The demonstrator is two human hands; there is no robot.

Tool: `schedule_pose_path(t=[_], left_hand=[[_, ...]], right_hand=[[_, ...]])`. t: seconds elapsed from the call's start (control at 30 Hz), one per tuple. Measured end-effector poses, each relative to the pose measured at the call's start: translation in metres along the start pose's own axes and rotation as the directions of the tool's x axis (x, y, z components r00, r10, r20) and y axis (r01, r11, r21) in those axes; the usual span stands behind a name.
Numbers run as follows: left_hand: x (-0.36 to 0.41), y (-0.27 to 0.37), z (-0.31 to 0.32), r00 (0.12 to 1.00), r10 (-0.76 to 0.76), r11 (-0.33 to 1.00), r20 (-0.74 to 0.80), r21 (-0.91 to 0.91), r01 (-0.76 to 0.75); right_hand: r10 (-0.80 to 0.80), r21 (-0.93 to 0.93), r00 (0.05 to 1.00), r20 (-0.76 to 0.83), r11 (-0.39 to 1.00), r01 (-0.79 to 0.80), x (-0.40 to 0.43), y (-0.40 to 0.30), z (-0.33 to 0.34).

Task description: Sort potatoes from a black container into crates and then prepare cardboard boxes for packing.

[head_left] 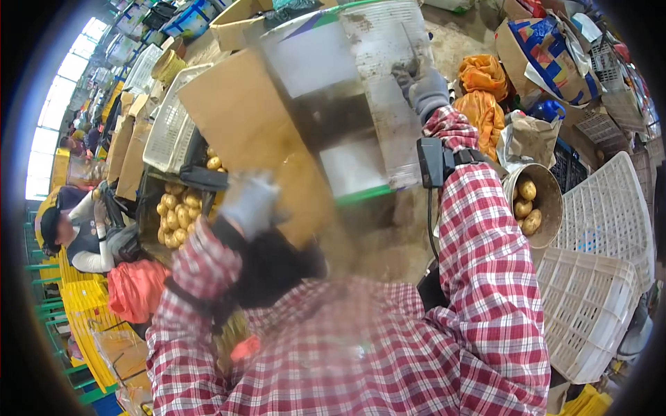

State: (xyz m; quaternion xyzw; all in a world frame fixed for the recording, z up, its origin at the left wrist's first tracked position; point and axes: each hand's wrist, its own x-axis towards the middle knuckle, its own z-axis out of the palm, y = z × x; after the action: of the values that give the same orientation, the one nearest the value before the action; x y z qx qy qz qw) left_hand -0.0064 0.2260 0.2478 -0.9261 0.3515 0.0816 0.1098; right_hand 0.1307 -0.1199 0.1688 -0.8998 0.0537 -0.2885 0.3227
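An open cardboard carton (393, 140) lies before me, its white flaps spread and green trim along one edge. A large brown cardboard panel (244, 114) slants across its left side, blurred towards the bottom. My left hand (252, 203), in a grey glove, overlaps the panel's lower left edge; motion blur hides whether the fingers grip it. My right hand (424, 88), also gloved, is over the carton's far right flap with its fingers bent. A thin grey streak rises from those fingers, and I cannot tell whether it is a held tool.
Potatoes (179, 216) fill a dark crate at left, beside a seated person (86, 234). A bucket (552, 208) of potatoes stands at right, near white plastic crates (588, 312). Orange bags (481, 104) lie past my right wrist. A white basket (169, 130) stands far left.
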Motion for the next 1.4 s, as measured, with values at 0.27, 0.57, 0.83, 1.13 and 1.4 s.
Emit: schedule_pose_path(t=[0.27,0.57,0.83,1.13,1.4], left_hand=[[0.163,-0.025,0.154,0.751,0.149,0.988,-0.643,0.076,-0.131],[0.271,0.042,0.01,0.976,-0.215,0.036,-0.044,-0.999,-0.037],[0.191,0.025,-0.014,0.972,-0.204,-0.329,-0.12,-0.926,-0.184],[0.155,0.048,-0.013,0.984,0.175,-0.502,0.021,-0.858,0.107],[0.132,0.051,-0.066,0.928,0.373,0.65,-0.007,-0.711,-0.267]], right_hand=[[-0.204,0.341,0.971,0.122,0.928,0.152,-0.018,-0.008,0.02],[0.145,-0.009,0.623,0.769,0.976,-0.216,-0.22,-0.019,-0.076],[0.283,-0.296,0.226,0.932,0.955,0.025,-0.171,0.041,-0.129],[-0.409,0.29,0.692,0.595,0.912,0.29,0.054,-0.074,-0.217],[0.001,-0.063,0.1,0.995,0.778,0.626,0.139,-0.123,-0.138]])
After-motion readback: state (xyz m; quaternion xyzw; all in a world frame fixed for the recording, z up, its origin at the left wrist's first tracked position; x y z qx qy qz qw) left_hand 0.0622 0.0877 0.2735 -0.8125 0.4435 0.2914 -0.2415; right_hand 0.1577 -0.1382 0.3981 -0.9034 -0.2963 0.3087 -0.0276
